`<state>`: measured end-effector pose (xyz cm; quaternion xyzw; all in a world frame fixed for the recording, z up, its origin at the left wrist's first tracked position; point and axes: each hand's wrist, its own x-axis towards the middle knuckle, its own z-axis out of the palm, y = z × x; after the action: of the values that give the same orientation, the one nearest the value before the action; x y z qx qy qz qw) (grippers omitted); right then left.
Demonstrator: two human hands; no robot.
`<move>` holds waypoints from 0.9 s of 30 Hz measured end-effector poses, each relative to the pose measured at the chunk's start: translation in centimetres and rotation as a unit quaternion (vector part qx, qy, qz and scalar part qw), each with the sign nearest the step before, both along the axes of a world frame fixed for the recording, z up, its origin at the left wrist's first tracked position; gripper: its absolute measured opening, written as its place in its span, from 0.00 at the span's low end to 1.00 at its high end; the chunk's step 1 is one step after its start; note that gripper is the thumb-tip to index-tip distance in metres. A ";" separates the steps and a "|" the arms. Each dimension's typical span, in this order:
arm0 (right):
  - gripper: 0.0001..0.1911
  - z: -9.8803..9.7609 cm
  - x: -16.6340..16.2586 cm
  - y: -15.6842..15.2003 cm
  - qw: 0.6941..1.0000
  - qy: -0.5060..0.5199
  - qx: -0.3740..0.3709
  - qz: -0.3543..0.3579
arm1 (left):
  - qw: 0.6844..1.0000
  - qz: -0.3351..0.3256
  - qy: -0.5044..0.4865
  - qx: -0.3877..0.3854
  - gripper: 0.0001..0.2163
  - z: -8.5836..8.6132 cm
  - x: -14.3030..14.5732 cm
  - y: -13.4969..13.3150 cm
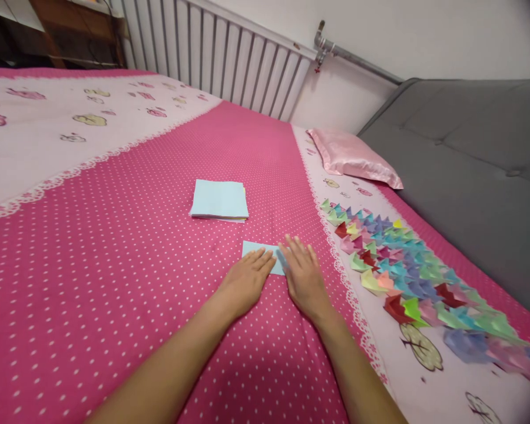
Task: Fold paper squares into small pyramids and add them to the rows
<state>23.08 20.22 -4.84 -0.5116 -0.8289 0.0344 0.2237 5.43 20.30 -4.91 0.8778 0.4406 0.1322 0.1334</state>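
Note:
A light blue sheet of paper lies flat on the pink dotted bedspread, and it looks folded into a narrow rectangle. My left hand rests palm down over its near left part, fingers stretched out. On the paper's right end lies my right hand, its fingers spread and slightly blurred. Both hands cover parts of the paper, so its near edge is partly hidden. Just beyond them sits a stack of paper with a light blue sheet on top and a yellow edge showing.
Rows of small folded paper shapes in many colours stand along the right side. Behind them are a pink satin pillow and a grey padded headboard. A white radiator runs along the wall past the bedspread.

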 end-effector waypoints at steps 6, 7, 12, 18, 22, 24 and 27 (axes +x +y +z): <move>0.29 0.2 -1.4 -1.1 0.979 0.002 -0.165 0.120 | 0.998 -0.001 0.058 -0.021 0.23 0.5 -0.1 -0.6; 0.30 0.1 -1.4 -1.2 0.977 -0.004 -0.177 0.119 | 0.997 0.003 0.071 -0.032 0.23 0.7 -0.1 -0.7; 0.34 -0.5 -1.0 -1.2 0.976 -0.039 -0.185 0.110 | 0.992 0.023 0.107 -0.059 0.27 1.3 -0.1 -1.1; 0.36 -0.7 -0.8 -1.3 0.977 -0.065 -0.183 0.084 | 0.989 0.051 0.129 -0.047 0.28 0.9 -0.2 -1.1; 0.38 -0.7 -0.5 -1.2 0.979 -0.066 -0.181 0.064 | 0.988 0.099 0.112 -0.026 0.25 0.9 -0.3 -1.0; 0.40 -0.7 -0.2 -1.1 0.979 -0.068 -0.187 0.041 | 0.985 0.127 0.113 -0.034 0.26 1.0 -0.5 -0.9; 0.43 -0.6 0.4 -0.8 0.978 -0.067 -0.197 0.004 | 0.978 0.154 0.129 -0.057 0.31 1.3 -0.9 -0.8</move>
<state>23.48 19.44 -5.45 -0.5433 -0.8212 0.1633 0.0625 4.54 19.50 -3.56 0.8003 0.5905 0.0119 0.1033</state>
